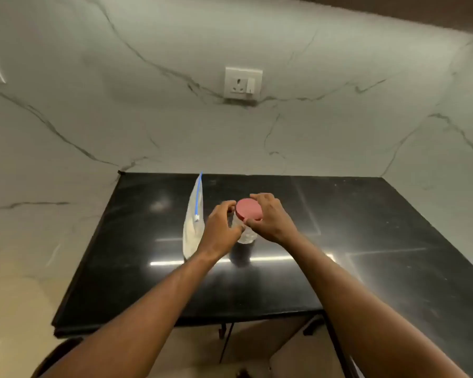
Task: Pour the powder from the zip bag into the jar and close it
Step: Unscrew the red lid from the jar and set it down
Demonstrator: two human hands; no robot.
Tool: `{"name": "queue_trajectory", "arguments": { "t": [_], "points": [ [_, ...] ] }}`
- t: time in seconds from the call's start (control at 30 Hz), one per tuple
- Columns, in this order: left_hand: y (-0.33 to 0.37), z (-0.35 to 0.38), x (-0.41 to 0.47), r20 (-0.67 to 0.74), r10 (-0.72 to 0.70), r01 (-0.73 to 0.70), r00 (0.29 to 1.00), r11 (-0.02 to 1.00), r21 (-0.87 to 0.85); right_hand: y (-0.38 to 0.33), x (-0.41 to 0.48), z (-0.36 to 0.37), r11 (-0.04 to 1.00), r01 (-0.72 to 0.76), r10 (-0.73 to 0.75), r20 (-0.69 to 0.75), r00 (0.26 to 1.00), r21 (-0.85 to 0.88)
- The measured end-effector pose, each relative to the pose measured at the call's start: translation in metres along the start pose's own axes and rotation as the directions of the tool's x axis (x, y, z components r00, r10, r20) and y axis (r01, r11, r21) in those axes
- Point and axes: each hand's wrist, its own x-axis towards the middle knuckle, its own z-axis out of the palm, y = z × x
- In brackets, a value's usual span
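A clear jar (pixel 247 236) stands upright on the black counter (pixel 366 241), with a red lid (pixel 248 210) on top of it. My left hand (pixel 222 230) wraps around the jar's body from the left. My right hand (pixel 271 218) grips the red lid from the right, fingers curled around its rim. Just left of the jar stands a clear zip bag (pixel 194 222) with a blue zip strip, white powder filling its lower part. The jar's contents are mostly hidden behind my hands.
A marble wall rises behind and to the left of the counter, with a white power socket (pixel 243 82) on it. The counter's front edge (pixel 189 319) lies near me, with floor and thin legs below.
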Motion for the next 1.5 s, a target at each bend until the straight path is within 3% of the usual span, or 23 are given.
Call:
{"name": "queue_trajectory", "arguments": {
  "t": [0.2,0.43,0.73,0.83,0.97,1.03,1.13,1.2,1.27,1.4,1.43,1.5],
  "points": [
    [-0.031,0.054,0.04,0.087,-0.246,0.249,0.965,0.968,-0.024,0.031,0.049,0.007,0.972,0.119,-0.072,0.225,0.972,-0.203],
    [-0.064,0.078,0.05,0.003,-0.291,0.29,0.957,0.954,-0.074,0.03,0.084,0.005,0.886,0.254,-0.203,0.166,0.965,-0.389],
    [-0.066,0.071,0.053,-0.004,-0.218,0.218,0.976,0.973,0.077,0.011,0.107,0.0,0.879,0.306,-0.179,0.343,0.922,-0.365],
    [-0.069,0.069,0.053,0.011,-0.236,0.235,0.972,0.969,0.07,0.008,0.111,-0.008,0.854,0.412,-0.23,0.481,0.846,-0.316],
    [-0.069,0.065,0.053,0.044,-0.22,0.217,0.974,0.973,0.078,0.006,0.111,-0.02,0.805,0.572,-0.337,0.673,0.658,-0.156],
    [-0.07,0.065,0.053,0.058,-0.205,0.2,0.977,0.976,0.081,0.008,0.107,-0.023,0.828,0.55,-0.378,0.612,0.695,-0.113],
    [-0.075,0.068,0.053,0.044,-0.199,0.196,0.979,0.978,0.066,0.009,0.102,-0.015,0.768,0.446,-0.255,0.419,0.871,-0.46],
    [-0.077,0.07,0.053,0.031,-0.22,0.217,0.975,0.974,0.064,0.008,0.1,-0.009,0.707,0.394,-0.179,0.391,0.903,-0.587],
    [-0.076,0.07,0.053,0.035,-0.215,0.212,0.976,0.974,0.075,0.005,0.1,-0.008,0.747,0.429,-0.192,0.454,0.87,-0.508],
    [-0.073,0.069,0.051,0.03,-0.202,0.197,0.979,0.973,0.123,-0.002,0.105,-0.015,0.739,0.617,-0.295,0.694,0.657,-0.271],
    [-0.073,0.069,0.051,0.032,-0.197,0.192,0.98,0.974,0.121,-0.003,0.105,-0.018,0.76,0.612,-0.309,0.707,0.636,-0.218],
    [-0.073,0.069,0.05,0.035,-0.189,0.185,0.981,0.976,0.112,-0.001,0.103,-0.019,0.834,0.531,-0.329,0.64,0.694,-0.147]
  ]
}}
